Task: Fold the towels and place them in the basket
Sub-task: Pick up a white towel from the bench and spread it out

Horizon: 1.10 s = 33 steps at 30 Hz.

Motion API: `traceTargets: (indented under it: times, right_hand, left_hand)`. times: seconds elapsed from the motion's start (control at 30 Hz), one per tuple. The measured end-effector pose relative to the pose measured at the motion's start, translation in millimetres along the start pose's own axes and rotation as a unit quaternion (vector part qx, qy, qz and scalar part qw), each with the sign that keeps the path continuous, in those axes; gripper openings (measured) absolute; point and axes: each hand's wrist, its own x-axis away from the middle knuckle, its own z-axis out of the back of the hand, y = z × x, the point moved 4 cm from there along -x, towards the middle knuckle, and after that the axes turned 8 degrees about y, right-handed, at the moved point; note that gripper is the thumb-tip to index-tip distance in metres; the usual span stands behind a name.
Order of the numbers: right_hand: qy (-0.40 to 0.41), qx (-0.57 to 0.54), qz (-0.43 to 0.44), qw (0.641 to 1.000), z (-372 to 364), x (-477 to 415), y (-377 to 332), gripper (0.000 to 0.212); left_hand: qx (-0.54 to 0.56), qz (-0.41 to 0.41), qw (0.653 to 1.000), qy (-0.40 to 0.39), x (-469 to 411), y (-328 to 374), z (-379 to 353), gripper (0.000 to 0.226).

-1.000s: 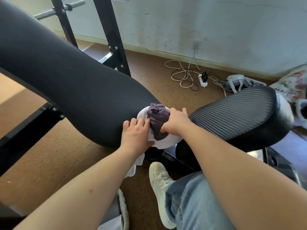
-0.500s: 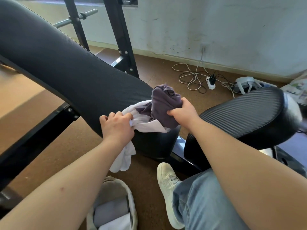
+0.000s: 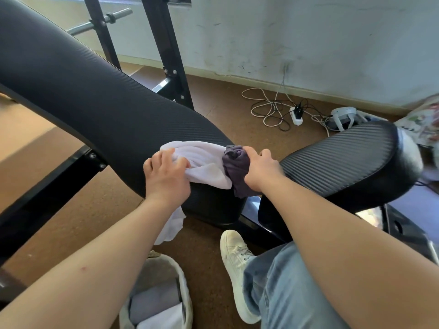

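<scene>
No text, label, brand or number can be read anywhere. The printed bag (image 3: 425, 124) at the right edge shows only blurred colours.

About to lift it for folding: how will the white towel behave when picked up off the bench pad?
Probably floppy: the white towel lies bunched under the left hand, one end hanging off the bench pad. Likely light. It overlaps the purple towel, which might drag along.

There is one view only, from the person's head. It looks forward and down, close over the black ribbed padded bench (image 3: 99, 110), with the brown floor (image 3: 209, 252) directly below.
</scene>
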Motion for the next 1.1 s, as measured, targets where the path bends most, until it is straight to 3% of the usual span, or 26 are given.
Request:
traceTargets:
  times: [0.13, 0.23, 0.37, 0.43, 0.63, 0.73, 0.87, 1.1]
  right_hand:
    - [-0.020, 0.019, 0.009, 1.000, -8, 1, -2, 0.092]
    - [-0.016, 0.030, -0.012, 0.999, -6, -2, -1, 0.088]
    - [-0.103, 0.098, 0.002, 0.990, -18, -5, -1, 0.065]
    - [-0.112, 0.099, 0.009, 0.989, -21, -7, -2, 0.060]
    - [-0.020, 0.180, 0.004, 0.984, -8, 3, -10, 0.051]
    - [0.020, 0.106, 0.076, 0.991, -3, 4, -19, 0.060]
    - [-0.018, -0.074, 0.142, 0.987, -4, 11, -34, 0.077]
    - [-0.121, -0.213, 0.204, 0.948, -7, 31, -65, 0.075]
  left_hand:
    - [-0.060, -0.074, 0.992, -0.085, 2, 16, -11, 0.072]
    - [-0.049, -0.059, 0.994, -0.082, -3, 21, -13, 0.045]
    - [0.075, 0.119, 0.990, -0.021, -8, 9, -6, 0.036]
    - [0.112, 0.158, 0.981, 0.009, -6, 7, -3, 0.034]
    - [0.191, 0.104, 0.976, 0.017, 6, 11, -5, 0.035]
    - [0.243, 0.066, 0.968, 0.028, 9, 16, -1, 0.033]
    - [0.305, -0.009, 0.952, 0.038, 15, 20, 12, 0.036]
    - [0.392, -0.093, 0.914, 0.046, 28, -2, 26, 0.044]
